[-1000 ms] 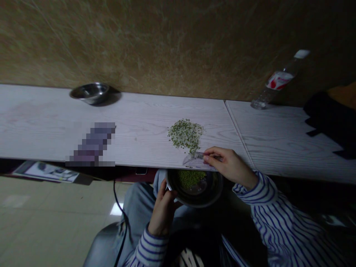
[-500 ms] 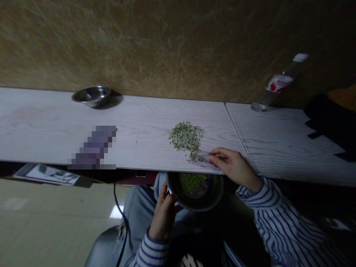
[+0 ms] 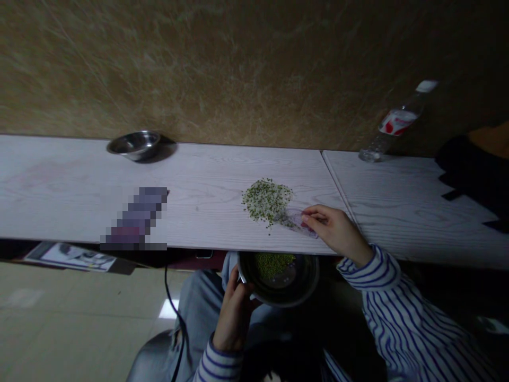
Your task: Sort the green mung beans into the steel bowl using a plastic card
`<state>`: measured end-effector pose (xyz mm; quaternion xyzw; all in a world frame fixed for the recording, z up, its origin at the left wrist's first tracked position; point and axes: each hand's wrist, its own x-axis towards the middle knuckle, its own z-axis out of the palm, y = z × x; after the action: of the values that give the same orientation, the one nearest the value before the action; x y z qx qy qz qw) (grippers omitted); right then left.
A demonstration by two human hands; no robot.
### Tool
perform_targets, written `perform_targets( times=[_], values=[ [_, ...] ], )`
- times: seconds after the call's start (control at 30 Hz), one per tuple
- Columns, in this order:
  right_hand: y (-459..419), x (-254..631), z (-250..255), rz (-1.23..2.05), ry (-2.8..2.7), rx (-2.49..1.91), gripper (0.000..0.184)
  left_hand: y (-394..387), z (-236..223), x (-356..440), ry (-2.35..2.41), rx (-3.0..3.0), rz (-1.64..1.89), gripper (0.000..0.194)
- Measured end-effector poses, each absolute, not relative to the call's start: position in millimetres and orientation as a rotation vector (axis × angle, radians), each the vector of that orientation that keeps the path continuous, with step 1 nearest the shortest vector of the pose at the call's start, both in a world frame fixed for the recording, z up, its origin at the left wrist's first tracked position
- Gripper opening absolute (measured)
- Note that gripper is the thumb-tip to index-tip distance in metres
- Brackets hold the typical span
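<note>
Clasped on the left rim of a steel bowl [image 3: 311,278], my left hand [image 3: 235,310] holds it just below the table edge, green beans [image 3: 274,263] inside. Above the bowl, a loose heap of green beans and paler bits [image 3: 266,200] lies on the white wood-grain tabletop [image 3: 210,225]. From its near right edge, a clear purplish plastic piece [image 3: 295,218] runs lengthwise to my right hand [image 3: 333,229], pinching its other end. That hand is the nearer; the heap lies leftward and slightly beyond its fingertips.
</note>
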<state>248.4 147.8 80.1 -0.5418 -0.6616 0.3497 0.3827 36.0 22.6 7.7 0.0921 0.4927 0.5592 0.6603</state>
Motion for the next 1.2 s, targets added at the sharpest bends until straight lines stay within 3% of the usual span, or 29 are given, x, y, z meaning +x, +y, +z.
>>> perform_targets(
  times=[0.2,0.93,1.2],
  values=[
    [138.5,240.2,74.7,0.942,-1.690,-1.380,0.017,21.7,4.4,34.3,1.070,0.173,1.294,0.054],
    [162.6,222.8,75.7,0.578,-1.843,-1.423,0.014,21.1,7.8,33.7,1.089,0.182,1.283,0.057],
    [155.4,224.9,87.0,0.658,-1.903,-1.402,0.015,20.6,0.9,30.6,1.081,0.212,1.280,0.065]
  ],
)
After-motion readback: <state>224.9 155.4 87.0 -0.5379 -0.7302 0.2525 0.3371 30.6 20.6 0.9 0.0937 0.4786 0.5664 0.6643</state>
